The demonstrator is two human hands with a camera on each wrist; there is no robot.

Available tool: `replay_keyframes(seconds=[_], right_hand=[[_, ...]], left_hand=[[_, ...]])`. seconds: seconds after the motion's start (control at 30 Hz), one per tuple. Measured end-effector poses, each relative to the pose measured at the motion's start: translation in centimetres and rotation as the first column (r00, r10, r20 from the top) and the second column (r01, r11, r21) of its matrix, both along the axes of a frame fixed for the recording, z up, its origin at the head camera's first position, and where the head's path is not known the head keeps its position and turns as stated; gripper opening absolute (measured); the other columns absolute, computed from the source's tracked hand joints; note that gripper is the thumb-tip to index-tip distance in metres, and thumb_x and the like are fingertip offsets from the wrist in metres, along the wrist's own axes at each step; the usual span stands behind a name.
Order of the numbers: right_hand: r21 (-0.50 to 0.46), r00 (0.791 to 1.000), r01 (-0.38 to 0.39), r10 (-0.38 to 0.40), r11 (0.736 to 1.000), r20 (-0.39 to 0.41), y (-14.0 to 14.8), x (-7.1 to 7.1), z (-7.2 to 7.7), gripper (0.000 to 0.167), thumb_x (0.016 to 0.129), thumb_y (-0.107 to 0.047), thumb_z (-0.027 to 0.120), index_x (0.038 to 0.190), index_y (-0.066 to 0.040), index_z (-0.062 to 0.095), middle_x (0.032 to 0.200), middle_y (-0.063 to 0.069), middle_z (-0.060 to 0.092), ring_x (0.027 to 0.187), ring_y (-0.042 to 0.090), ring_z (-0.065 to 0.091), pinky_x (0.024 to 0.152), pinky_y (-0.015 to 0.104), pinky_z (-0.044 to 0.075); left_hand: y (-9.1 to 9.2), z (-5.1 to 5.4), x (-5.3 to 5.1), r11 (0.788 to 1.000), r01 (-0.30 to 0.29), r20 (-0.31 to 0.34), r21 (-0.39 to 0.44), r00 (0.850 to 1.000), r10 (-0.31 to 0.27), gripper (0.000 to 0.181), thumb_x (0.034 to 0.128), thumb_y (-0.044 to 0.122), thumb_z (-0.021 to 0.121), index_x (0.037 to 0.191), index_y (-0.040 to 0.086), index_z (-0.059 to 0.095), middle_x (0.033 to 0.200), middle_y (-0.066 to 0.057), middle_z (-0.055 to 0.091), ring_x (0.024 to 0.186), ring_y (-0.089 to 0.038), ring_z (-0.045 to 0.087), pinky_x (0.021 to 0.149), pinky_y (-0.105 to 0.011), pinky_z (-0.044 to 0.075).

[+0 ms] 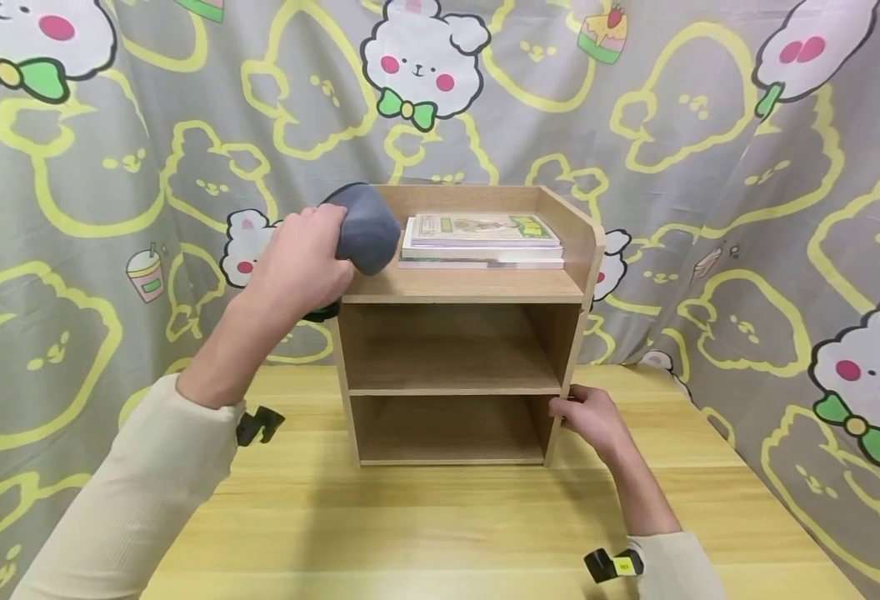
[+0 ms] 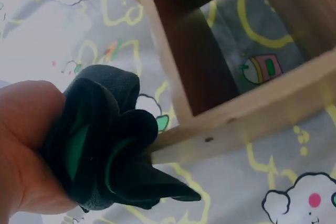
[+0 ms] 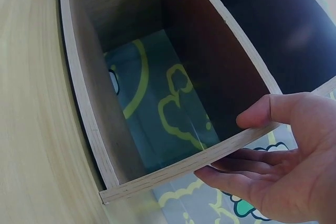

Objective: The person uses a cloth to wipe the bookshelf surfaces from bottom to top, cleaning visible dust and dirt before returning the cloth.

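A small wooden shelf with a raised rim and two lower compartments stands upright on the table. My left hand grips a bunched dark grey cloth at the shelf's upper left corner. In the left wrist view the cloth hangs in folds with a green inner side, close to the shelf's side panel; I cannot tell whether it touches. Low on the right, my right hand holds the side panel's edge. The right wrist view shows its thumb on the inner side and its fingers outside.
A stack of books lies on the shelf's top board. The wood-grain table extends in front and to both sides. A grey cartoon-print curtain hangs close behind and along the sides.
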State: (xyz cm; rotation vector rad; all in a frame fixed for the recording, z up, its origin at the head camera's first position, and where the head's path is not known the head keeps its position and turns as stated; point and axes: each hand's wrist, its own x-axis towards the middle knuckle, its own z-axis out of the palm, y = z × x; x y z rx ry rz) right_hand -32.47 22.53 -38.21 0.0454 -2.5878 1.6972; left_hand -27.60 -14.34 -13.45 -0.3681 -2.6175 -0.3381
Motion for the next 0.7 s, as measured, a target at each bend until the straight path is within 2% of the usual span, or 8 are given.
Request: replay_keyframes(seconds=[0.07, 0.13, 0.23, 0.33, 0.47, 0.57, 0.7], right_hand=[[-0.006, 1.000, 0.004, -0.004, 1.000, 0.002, 0.0, 0.0, 0.0, 0.041, 0.087, -0.012, 0.061, 0.123, 0.006, 0.065, 0.107, 0.013, 0.070, 0.092, 0.011, 0.063, 0.087, 0.032, 0.057], [-0.005, 1.000, 0.001, -0.001, 1.000, -0.001, 0.1, 0.1, 0.0, 0.042, 0.088, -0.012, 0.061, 0.125, 0.007, 0.064, 0.109, 0.013, 0.069, 0.094, 0.012, 0.063, 0.088, 0.032, 0.057], [0.000, 1.000, 0.005, -0.005, 1.000, -0.001, 0.2, 0.1, 0.1, 0.042, 0.088, -0.012, 0.060, 0.125, 0.007, 0.064, 0.112, 0.016, 0.069, 0.095, 0.012, 0.063, 0.088, 0.032, 0.056], [0.004, 1.000, -0.005, 0.005, 1.000, 0.001, 0.2, 0.0, 0.0, 0.042, 0.089, -0.013, 0.060, 0.126, 0.007, 0.063, 0.116, 0.020, 0.068, 0.095, 0.013, 0.063, 0.089, 0.033, 0.056], [-0.001, 1.000, -0.015, 0.015, 1.000, 0.007, 0.1, 0.0, -0.2, 0.045, 0.089, -0.013, 0.060, 0.130, 0.008, 0.061, 0.121, 0.024, 0.066, 0.099, 0.016, 0.063, 0.092, 0.036, 0.056], [0.003, 1.000, -0.019, 0.019, 1.000, 0.011, 0.1, 0.1, -0.2, 0.046, 0.090, -0.013, 0.060, 0.130, 0.008, 0.061, 0.121, 0.024, 0.066, 0.100, 0.016, 0.063, 0.093, 0.037, 0.056], [0.005, 1.000, -0.014, 0.014, 1.000, 0.005, 0.2, 0.1, -0.1, 0.041, 0.088, -0.012, 0.060, 0.125, 0.007, 0.064, 0.115, 0.022, 0.067, 0.094, 0.013, 0.063, 0.089, 0.034, 0.057]], left_hand=[[0.2, 0.4, -0.3, 1.000, -0.015, 0.013, -0.015, 1.000, 0.015, 0.035, 0.0776, 0.000, 0.047, 0.109, -0.006, 0.061, 0.109, -0.027, 0.063, 0.097, -0.045, 0.058, 0.085, -0.055, 0.048], [0.5, 1.2, -0.7, 0.998, -0.034, 0.050, -0.051, 0.998, 0.036, 0.027, 0.0772, 0.000, 0.047, 0.099, -0.004, 0.061, 0.100, -0.025, 0.064, 0.088, -0.041, 0.058, 0.077, -0.050, 0.049], [1.1, 2.7, -1.6, 0.993, -0.054, 0.118, -0.102, 0.991, 0.066, 0.026, 0.0779, 0.002, 0.047, 0.097, -0.005, 0.064, 0.098, -0.024, 0.063, 0.084, -0.038, 0.057, 0.074, -0.046, 0.051], [1.3, 3.9, -2.9, 0.990, -0.076, 0.206, -0.122, 0.973, 0.100, 0.029, 0.0808, 0.004, 0.049, 0.104, -0.006, 0.064, 0.103, -0.024, 0.062, 0.087, -0.038, 0.058, 0.074, -0.042, 0.051], [1.5, 5.0, -5.1, 0.986, -0.126, 0.309, -0.111, 0.938, 0.155, 0.034, 0.0873, 0.010, 0.049, 0.117, -0.004, 0.059, 0.113, -0.023, 0.059, 0.095, -0.036, 0.057, 0.078, -0.040, 0.049], [1.7, 5.3, -6.5, 0.983, -0.163, 0.344, -0.089, 0.921, 0.184, 0.037, 0.0904, 0.015, 0.047, 0.121, -0.003, 0.057, 0.117, -0.021, 0.057, 0.099, -0.035, 0.054, 0.082, -0.041, 0.047], [2.0, 5.7, -7.7, 0.977, -0.206, 0.379, -0.052, 0.901, 0.210, 0.036, 0.0908, 0.017, 0.046, 0.120, -0.001, 0.058, 0.117, -0.018, 0.056, 0.100, -0.033, 0.052, 0.084, -0.040, 0.045]])
